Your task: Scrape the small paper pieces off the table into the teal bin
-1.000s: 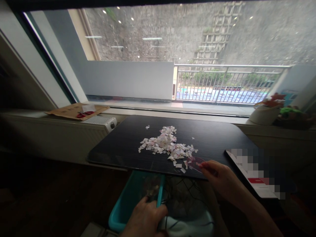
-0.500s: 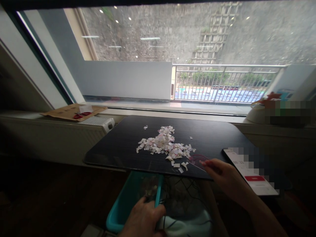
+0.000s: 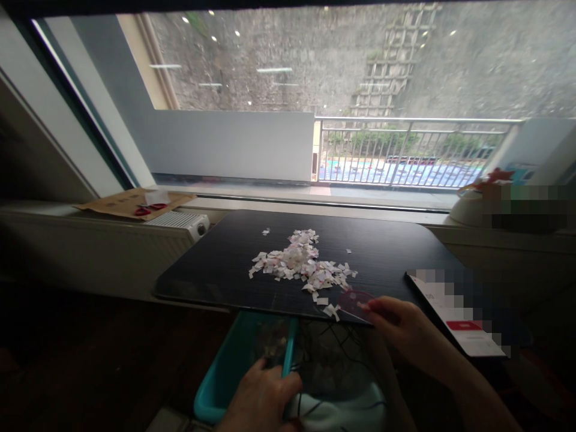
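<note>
My left hand (image 3: 265,387) is closed over the right rim of a teal plastic bin (image 3: 216,378), just below the table's front edge. My right hand (image 3: 396,318) pinches a thin, see-through pink plastic piece (image 3: 353,302) with a straight edge and a rounded back, much like a protractor. It lies low over the front of the dark table (image 3: 216,264), its left end touching or very near some paper scraps. A loose heap of small white paper scraps (image 3: 294,258) spreads across the tabletop's middle. Dim scraps show inside the bin.
A phone (image 3: 468,324) with a lit screen lies right of my right hand. Red-handled scissors (image 3: 148,209) rest on a brown envelope (image 3: 121,203) upon the radiator (image 3: 180,225). Dark cables (image 3: 342,339) hang below the table. A large window stands behind.
My right hand has moved slightly left and toward me with the pink piece. A few scraps at the front are pushed together, nearer the edge. My left hand stays on the bin.
</note>
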Demonstrator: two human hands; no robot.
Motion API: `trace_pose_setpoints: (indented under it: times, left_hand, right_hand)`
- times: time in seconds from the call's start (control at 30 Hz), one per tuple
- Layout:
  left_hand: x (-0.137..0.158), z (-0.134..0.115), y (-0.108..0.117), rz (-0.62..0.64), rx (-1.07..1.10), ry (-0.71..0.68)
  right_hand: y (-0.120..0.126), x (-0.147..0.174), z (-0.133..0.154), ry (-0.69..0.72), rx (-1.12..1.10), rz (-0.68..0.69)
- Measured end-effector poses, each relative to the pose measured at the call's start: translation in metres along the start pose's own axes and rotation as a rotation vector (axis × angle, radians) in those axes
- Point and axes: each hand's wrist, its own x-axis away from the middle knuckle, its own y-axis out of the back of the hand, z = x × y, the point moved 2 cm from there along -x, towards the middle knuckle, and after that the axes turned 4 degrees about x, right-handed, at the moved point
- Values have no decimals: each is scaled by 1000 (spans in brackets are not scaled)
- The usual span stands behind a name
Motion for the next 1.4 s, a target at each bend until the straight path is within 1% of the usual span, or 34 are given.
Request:
trace_pose_setpoints:
  times: [0.17, 0.3, 0.43, 0.5, 0.6, 0.73, 0.83, 0.97, 1.03, 1.2, 1.3, 1.37, 1.4]
  left_hand:
    - [3, -2, 2, 10, -14, -11]
    - [1, -2, 0, 6, -10, -14]
    - [-1, -1, -1, -12, -21, -10]
    - [0, -2, 1, -6, -13, -17]
    - [1, -3, 2, 13, -8, -13]
    - [2, -3, 2, 2, -3, -21]
    - [3, -4, 0, -34, -9, -33]
    - [5, -5, -1, -39, -24, -30]
    - [5, -5, 0, -33, -16, -23]
    - [2, -2, -2, -17, 8, -19]
    - [2, -2, -2, -29, 21, -34]
    - [2, -2, -1, -41, 31, -51]
    - [3, -3, 0, -45, 32, -55]
  right_hand:
    - [-4, -1, 8, 20, -39, -27]
    - [-7, -4, 7, 34, -10, 16]
    - [-6, -5, 3, 0, 10, -35]
    - [-7, -3, 6, 37, 4, -28]
    - [-8, 0, 14, 96, 17, 21]
    - [-6, 0, 16, 71, 90, 7]
    - [-5, 0, 14, 66, 86, -23]
    - [-9, 3, 19, 124, 61, 23]
    - [-11, 3, 20, 130, 75, 35]
    - [-4, -1, 4, 64, 64, -32]
    - [0, -3, -6, 43, 76, -64]
    - [0, 0, -8, 53, 85, -35]
    - [0, 2, -7, 65, 79, 0]
